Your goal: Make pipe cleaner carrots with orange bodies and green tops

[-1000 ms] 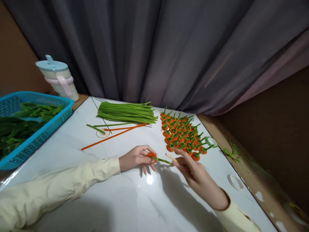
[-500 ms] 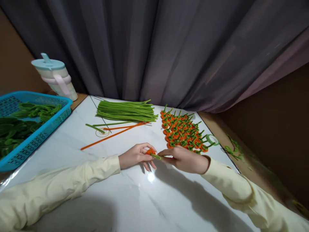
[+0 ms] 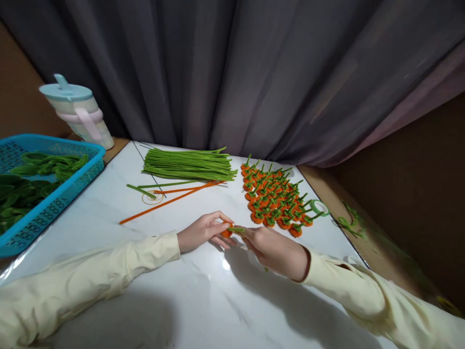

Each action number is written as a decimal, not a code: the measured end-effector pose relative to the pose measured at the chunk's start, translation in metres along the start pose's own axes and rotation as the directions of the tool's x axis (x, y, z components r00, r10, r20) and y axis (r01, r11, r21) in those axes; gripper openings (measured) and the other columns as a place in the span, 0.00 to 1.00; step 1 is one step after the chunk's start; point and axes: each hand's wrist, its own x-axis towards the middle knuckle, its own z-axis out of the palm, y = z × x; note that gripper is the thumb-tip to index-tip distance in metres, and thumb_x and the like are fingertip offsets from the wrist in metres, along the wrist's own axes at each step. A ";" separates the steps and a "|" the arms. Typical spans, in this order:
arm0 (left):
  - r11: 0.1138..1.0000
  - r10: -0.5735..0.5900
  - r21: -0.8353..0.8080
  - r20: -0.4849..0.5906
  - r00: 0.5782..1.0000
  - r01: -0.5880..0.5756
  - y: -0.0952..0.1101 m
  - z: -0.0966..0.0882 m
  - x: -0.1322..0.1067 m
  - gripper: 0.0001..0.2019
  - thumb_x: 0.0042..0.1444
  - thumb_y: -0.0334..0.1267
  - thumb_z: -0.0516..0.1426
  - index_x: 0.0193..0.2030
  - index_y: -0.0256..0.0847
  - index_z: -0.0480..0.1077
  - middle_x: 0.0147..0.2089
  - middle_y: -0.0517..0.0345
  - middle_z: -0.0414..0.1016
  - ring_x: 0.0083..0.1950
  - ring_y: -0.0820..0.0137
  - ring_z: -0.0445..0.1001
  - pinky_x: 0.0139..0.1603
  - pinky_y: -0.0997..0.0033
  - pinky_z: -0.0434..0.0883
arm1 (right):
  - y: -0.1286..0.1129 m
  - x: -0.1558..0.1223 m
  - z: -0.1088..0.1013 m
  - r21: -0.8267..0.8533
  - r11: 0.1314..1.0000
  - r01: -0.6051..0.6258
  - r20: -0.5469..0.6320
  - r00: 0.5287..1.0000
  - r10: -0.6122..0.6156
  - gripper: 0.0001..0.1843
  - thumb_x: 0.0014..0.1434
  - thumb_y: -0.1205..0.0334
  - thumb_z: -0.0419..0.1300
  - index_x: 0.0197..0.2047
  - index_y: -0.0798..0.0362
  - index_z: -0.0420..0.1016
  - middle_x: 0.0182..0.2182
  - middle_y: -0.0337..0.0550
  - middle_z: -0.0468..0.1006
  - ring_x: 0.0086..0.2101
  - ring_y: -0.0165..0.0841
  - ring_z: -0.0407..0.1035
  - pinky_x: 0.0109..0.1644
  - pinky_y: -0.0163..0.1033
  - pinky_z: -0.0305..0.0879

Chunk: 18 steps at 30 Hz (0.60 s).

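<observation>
My left hand (image 3: 203, 231) pinches a small orange pipe-cleaner piece (image 3: 226, 232) with a green stem, low over the white marble table (image 3: 203, 300). My right hand (image 3: 272, 247) meets it from the right, fingers closed on the green stem (image 3: 237, 229). Both wear cream sleeves. Just behind my right hand lies a cluster of several finished orange pieces with green stems (image 3: 276, 198). A bundle of green pipe cleaners (image 3: 189, 165) lies further back, with orange pipe cleaners (image 3: 170, 198) in front of it.
A blue basket (image 3: 43, 208) of green leaf shapes stands at the left edge. A pale jug with a teal lid (image 3: 78, 114) is behind it. A green tape roll (image 3: 318, 207) lies right of the cluster. Dark curtains hang behind the table.
My right hand has come in from the right, turned palm down and closed on the green stem. The light stick it held a second ago is out of sight.
</observation>
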 end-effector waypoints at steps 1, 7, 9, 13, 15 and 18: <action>0.999 0.021 0.034 -0.005 1.000 -0.020 -0.002 0.001 -0.001 0.18 0.52 0.49 0.57 0.41 0.35 0.63 0.38 0.47 0.76 0.40 0.61 0.77 0.39 0.61 0.74 | 0.001 0.001 0.002 0.028 1.000 0.004 0.002 1.000 -0.004 0.17 0.55 0.77 0.49 0.47 0.59 0.67 0.27 0.45 0.74 0.23 0.27 0.64 0.24 0.31 0.49; 0.948 0.150 0.291 -0.062 0.987 -0.126 -0.009 0.003 -0.006 0.16 0.57 0.48 0.52 0.44 0.36 0.62 0.37 0.50 0.74 0.40 0.63 0.76 0.42 0.59 0.74 | 0.002 0.002 0.003 0.360 0.924 -0.127 0.069 0.992 0.110 0.08 0.57 0.75 0.46 0.36 0.59 0.64 0.17 0.34 0.64 0.13 0.22 0.58 0.16 0.28 0.50; 0.925 0.186 0.349 -0.064 0.980 -0.153 -0.009 0.004 -0.007 0.16 0.58 0.46 0.51 0.45 0.36 0.62 0.36 0.51 0.74 0.40 0.63 0.76 0.42 0.58 0.74 | 0.000 0.001 -0.001 0.535 0.824 -0.186 0.135 0.982 0.134 0.09 0.59 0.73 0.44 0.36 0.57 0.63 0.16 0.31 0.61 0.09 0.21 0.55 0.12 0.26 0.49; 0.905 0.239 0.376 -0.063 0.969 -0.199 -0.009 0.007 -0.006 0.16 0.58 0.46 0.51 0.45 0.35 0.62 0.40 0.48 0.75 0.40 0.65 0.76 0.43 0.60 0.74 | -0.001 0.003 -0.006 0.802 0.527 -0.281 0.245 0.960 0.138 0.08 0.60 0.70 0.43 0.37 0.58 0.62 0.22 0.37 0.69 0.09 0.20 0.58 0.08 0.26 0.50; 0.904 0.252 0.373 -0.063 0.966 -0.212 -0.009 0.008 -0.006 0.15 0.58 0.45 0.51 0.45 0.35 0.62 0.40 0.48 0.75 0.40 0.66 0.76 0.44 0.61 0.74 | 0.002 0.005 -0.006 0.862 0.401 -0.310 0.299 0.950 0.092 0.08 0.60 0.71 0.44 0.41 0.58 0.60 0.31 0.43 0.72 0.11 0.20 0.62 0.09 0.25 0.54; 0.900 0.261 0.375 -0.054 0.964 -0.223 -0.010 0.009 -0.006 0.13 0.59 0.44 0.51 0.45 0.36 0.63 0.41 0.50 0.75 0.40 0.68 0.76 0.45 0.62 0.74 | 0.006 0.007 -0.005 0.886 0.337 -0.318 0.329 0.944 0.025 0.11 0.59 0.71 0.45 0.46 0.57 0.58 0.38 0.49 0.72 0.13 0.21 0.66 0.11 0.24 0.57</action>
